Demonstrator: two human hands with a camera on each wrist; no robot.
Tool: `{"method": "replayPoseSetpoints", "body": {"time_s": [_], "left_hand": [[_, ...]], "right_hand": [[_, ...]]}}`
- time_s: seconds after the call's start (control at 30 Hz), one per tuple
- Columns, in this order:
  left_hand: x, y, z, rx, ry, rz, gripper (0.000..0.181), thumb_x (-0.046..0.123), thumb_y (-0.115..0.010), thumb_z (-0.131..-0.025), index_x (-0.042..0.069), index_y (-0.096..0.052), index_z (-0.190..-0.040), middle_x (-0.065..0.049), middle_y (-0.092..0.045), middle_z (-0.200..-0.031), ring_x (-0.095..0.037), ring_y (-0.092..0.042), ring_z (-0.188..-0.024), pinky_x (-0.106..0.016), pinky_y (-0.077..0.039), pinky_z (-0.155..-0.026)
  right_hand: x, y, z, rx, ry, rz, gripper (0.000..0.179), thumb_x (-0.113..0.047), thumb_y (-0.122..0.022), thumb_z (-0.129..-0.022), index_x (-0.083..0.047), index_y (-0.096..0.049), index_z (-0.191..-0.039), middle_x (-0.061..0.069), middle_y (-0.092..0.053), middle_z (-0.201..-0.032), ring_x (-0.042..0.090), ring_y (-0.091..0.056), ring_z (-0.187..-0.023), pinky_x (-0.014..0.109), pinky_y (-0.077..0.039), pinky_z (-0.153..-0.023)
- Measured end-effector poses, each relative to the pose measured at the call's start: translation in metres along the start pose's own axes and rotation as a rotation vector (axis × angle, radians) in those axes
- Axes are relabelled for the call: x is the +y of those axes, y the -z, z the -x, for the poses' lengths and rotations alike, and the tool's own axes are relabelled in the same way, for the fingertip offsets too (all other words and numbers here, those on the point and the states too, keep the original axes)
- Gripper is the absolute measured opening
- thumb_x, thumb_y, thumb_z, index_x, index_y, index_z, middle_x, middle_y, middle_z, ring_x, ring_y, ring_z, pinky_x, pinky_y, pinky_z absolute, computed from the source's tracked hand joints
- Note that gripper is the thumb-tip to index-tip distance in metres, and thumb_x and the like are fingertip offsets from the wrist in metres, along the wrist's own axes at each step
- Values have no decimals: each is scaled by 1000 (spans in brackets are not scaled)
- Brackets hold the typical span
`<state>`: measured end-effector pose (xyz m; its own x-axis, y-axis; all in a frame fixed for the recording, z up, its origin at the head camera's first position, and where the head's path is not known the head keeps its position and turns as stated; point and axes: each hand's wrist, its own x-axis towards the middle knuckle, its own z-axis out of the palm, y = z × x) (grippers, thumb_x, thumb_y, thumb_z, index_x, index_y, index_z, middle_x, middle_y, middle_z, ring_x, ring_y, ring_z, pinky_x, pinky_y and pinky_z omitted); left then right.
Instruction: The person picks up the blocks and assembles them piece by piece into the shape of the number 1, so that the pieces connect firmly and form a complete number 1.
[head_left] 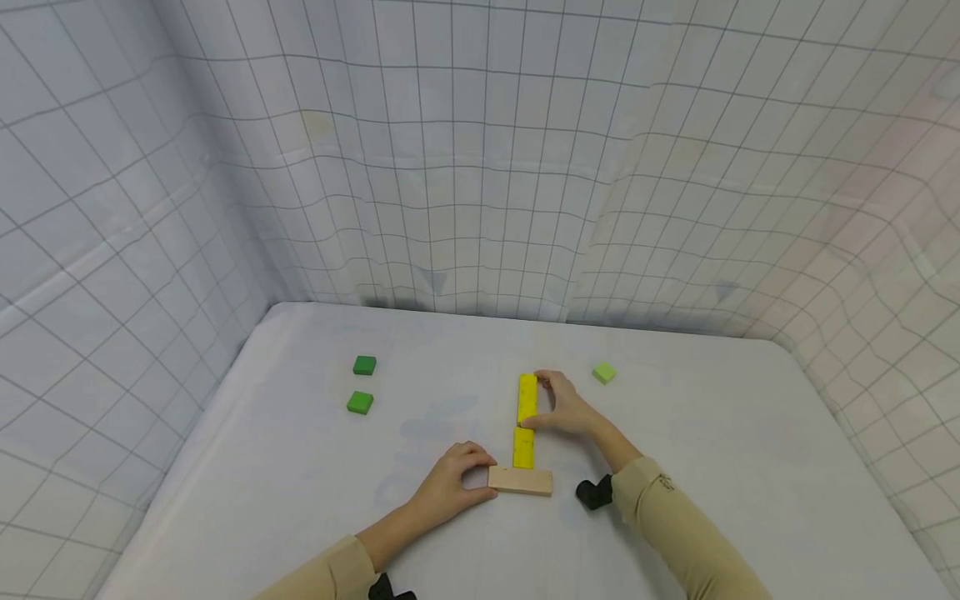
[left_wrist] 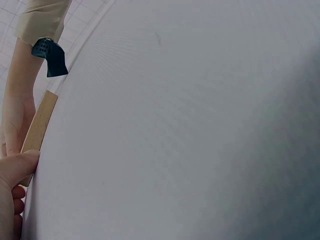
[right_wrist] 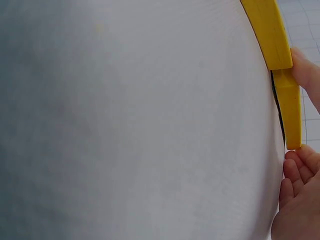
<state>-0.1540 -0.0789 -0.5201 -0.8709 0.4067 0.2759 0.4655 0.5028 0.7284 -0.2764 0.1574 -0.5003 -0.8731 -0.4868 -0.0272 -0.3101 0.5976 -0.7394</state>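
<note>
My left hand (head_left: pixel 450 485) pinches the left end of a plain wooden block (head_left: pixel 521 481), thumb on its near side and fingers on its far side. The wooden block lies crosswise on the table. Beyond it, a shorter yellow block (head_left: pixel 523 448) points away from me, its near end at the wooden block. A longer yellow block (head_left: pixel 527 398) continues that line, and my right hand (head_left: pixel 566 410) holds it by its two ends. In the right wrist view, the thumb (right_wrist: pixel 306 75) is at the joint between the yellow blocks (right_wrist: pixel 289 112).
Two green blocks (head_left: pixel 364 365) (head_left: pixel 360 402) lie at the back left of the white table (head_left: pixel 262 467). A light green block (head_left: pixel 604 372) sits at the back right. Gridded white curtains (head_left: pixel 480 167) hang around the table. Black devices (head_left: pixel 595 492) are worn at both wrists.
</note>
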Motion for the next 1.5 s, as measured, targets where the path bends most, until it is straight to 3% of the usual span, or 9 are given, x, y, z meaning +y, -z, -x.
{"method": "replayPoseSetpoints", "body": {"time_s": [0.33, 0.87, 1.5], "left_hand": [[-1, -1, 0, 3, 2, -4, 31, 23, -78, -71, 13, -67, -99, 7, -58, -98, -11, -48, -90, -28, -44, -79], [0, 0, 0, 5, -1, -12, 31, 23, -78, -71, 13, -67, -99, 6, -58, -97, -11, -48, -89, -28, -44, -78], [0, 0, 0, -2, 2, -11, 32, 22, -78, -71, 12, -67, -99, 7, -57, -98, -11, -48, -90, -28, -44, -80]], "right_hand": [[1, 0, -1, -1, -23, -5, 71, -31, -64, -84, 1, -30, -137, 20, -33, -135, 32, -31, -126, 47, -24, -106], [-1, -2, 0, 12, -23, 57, 69, -34, -65, -84, 0, -34, -135, 18, -36, -135, 32, -30, -126, 48, -24, -105], [-3, -1, 3, 3, -18, 55, 67, -32, -66, -83, -1, -35, -134, 17, -36, -135, 32, -29, -127, 48, -23, -106]]}}
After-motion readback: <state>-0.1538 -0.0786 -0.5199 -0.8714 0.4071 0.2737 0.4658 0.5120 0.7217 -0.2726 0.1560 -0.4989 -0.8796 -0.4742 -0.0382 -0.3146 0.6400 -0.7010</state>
